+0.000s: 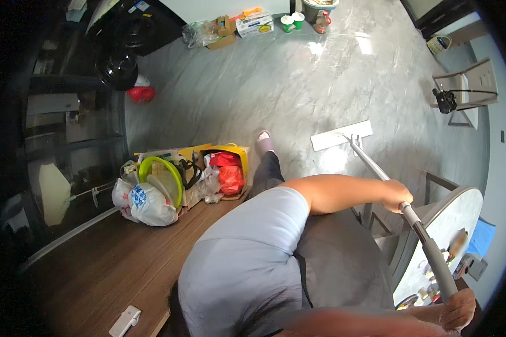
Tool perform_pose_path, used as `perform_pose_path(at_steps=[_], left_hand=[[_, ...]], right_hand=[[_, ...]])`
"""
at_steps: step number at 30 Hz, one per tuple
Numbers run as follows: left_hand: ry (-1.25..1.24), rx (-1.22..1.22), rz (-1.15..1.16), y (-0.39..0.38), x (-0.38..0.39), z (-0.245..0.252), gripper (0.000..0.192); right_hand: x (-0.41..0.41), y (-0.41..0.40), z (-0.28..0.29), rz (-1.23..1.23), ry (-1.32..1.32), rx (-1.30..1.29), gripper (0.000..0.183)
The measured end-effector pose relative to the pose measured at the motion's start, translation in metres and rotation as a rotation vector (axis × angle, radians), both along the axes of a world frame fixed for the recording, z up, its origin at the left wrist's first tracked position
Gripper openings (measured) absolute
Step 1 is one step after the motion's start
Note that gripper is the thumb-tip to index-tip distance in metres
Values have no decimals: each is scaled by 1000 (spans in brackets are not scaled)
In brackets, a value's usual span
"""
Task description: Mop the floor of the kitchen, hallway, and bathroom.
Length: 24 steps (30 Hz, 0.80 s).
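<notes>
My left hand (397, 196) is closed around the upper shaft of a flat mop (375, 166), my bare forearm stretched across in front of me. Lower right, my right hand (459, 309) grips the end of its grey handle, that forearm blurred close to the camera. The pole slants up and left to a wide white mop head (341, 135), which lies on the glossy grey floor (236, 92). A foot in a mauve slipper (265, 143) stands left of the mop head. The undersides of both hands are hidden.
Left are a wooden surface (88, 261), white plastic bags (152, 206) and a yellow box (245, 168) with red bags. A round table (459, 210) and a chair (474, 84) stand right. Cartons (255, 25), green-and-white cups (298, 20), a bottle (321, 23) and a bin (318, 10) line the far side.
</notes>
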<state>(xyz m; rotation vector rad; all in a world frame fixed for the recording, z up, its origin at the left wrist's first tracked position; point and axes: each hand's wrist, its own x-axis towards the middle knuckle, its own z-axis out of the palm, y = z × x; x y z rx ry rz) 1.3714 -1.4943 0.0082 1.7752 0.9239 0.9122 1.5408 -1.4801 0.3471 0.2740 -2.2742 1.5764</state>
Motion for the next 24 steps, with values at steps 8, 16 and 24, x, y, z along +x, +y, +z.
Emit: perform_pose_path(at_steps=[8, 16, 24], left_hand=[[35, -113, 215, -1, -142, -18, 19], [263, -385, 704, -80, -381, -88, 18], [543, -569, 1226, -295, -590, -190, 16]], right_hand=[[-8, 59, -50, -495, 99, -487, 24], [-277, 77, -182, -528, 59, -718, 19], [-538, -62, -307, -123, -224, -659, 24]])
